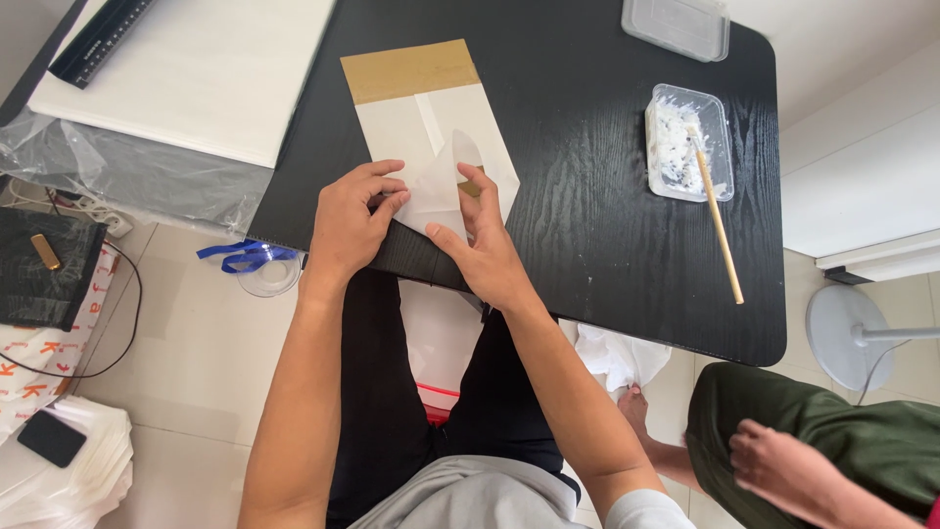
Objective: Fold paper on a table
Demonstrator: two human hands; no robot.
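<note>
A folded paper bag (431,137) lies on the table (587,245) under both hands, with a paste tub (688,142) and stick (718,220) to its right.

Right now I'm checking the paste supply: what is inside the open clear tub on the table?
The clear tub holds white paste smeared over its bottom, with a wooden stick leaning out. The paste hides the tub floor.

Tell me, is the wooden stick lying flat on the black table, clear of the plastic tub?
No, the wooden stick leans with its upper end inside the clear plastic tub of white paste.
</note>
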